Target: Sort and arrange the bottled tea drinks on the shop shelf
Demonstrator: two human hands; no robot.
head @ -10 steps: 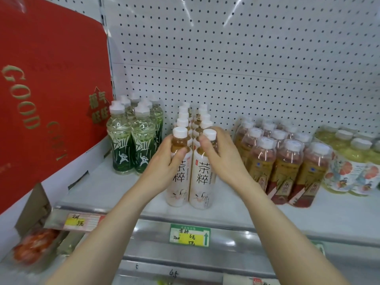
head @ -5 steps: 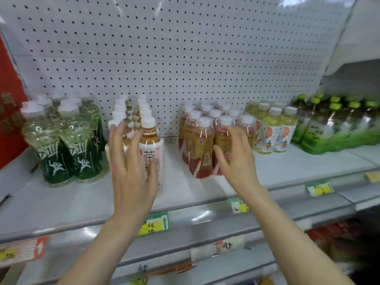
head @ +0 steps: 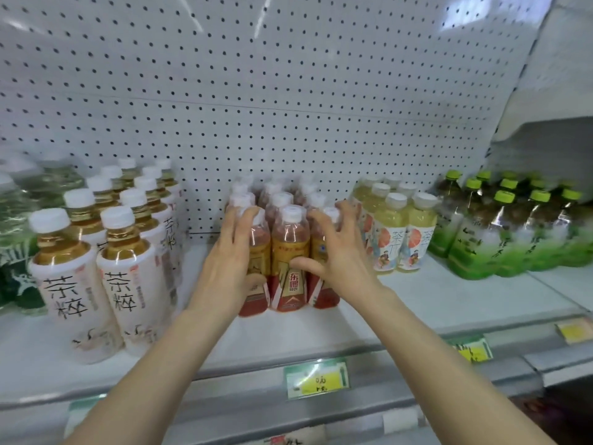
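Both spread hands, left hand (head: 229, 264) and right hand (head: 337, 252), press the red-labelled bottles (head: 290, 261), gripping none.

The white-labelled tea bottles (head: 125, 277) read 茶粹; the red-and-gold bottle (head: 290, 261) reads 东鹏; the pale yellow bottles (head: 390, 236) show 茶.

This is a shop. A white retail shelf (head: 417, 303) backed by perforated pegboard (head: 288, 91) carries many identical bottled drinks, grouped by kind in rows: red-labelled tea bottles (head: 290, 252) at the fingers (head: 237, 226), white-labelled bottles (head: 128, 277) to their left, pale yellow bottles (head: 398, 232) and green-capped bottles (head: 507, 232) to their right. Below the fingers, price tags (head: 316, 379) sit along the shelf's front rail.
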